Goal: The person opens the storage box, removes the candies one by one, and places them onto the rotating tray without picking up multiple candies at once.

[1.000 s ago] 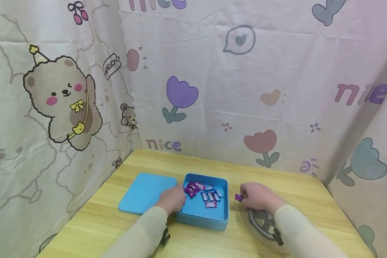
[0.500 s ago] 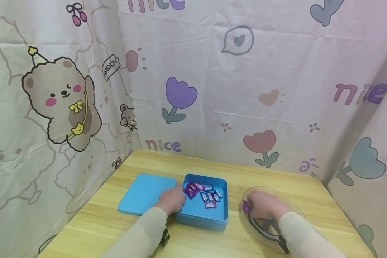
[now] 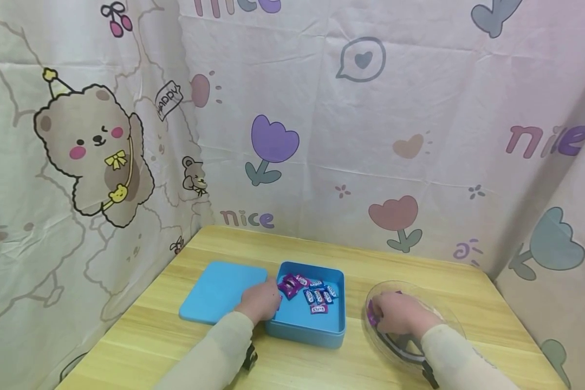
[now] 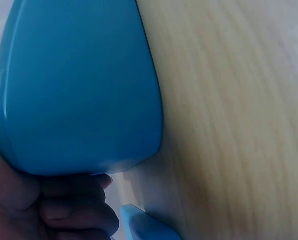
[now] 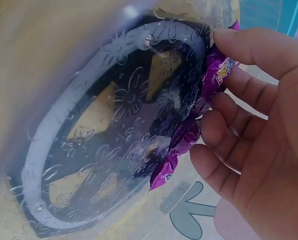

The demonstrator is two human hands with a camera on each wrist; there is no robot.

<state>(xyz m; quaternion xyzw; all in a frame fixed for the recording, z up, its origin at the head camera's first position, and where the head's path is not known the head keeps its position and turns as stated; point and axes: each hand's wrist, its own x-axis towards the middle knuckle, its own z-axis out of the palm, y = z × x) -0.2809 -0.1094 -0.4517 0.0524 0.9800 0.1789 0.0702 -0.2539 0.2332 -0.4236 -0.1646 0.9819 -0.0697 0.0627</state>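
My left hand grips the left wall of a light blue open box. In the left wrist view, its fingers curl against the box's end. Inside the box lie several small wrapped sweets, blue and pink, and purple-wrapped candies at the left. At the right, my right hand reaches into a clear embossed bowl. Between its thumb and curled fingers is a purple-wrapped candy; another purple candy lies by the lower fingertips. The hand partly hides the bowl.
A flat blue lid lies on the wooden table left of the box. A dark spoked ring shows through the bowl. Printed cloth hangs behind the table and at both sides.
My right hand, carrying a purple candy, has moved rightward and down into the clear bowl. A second purple patch now shows behind that hand. The left hand has stayed at the box.
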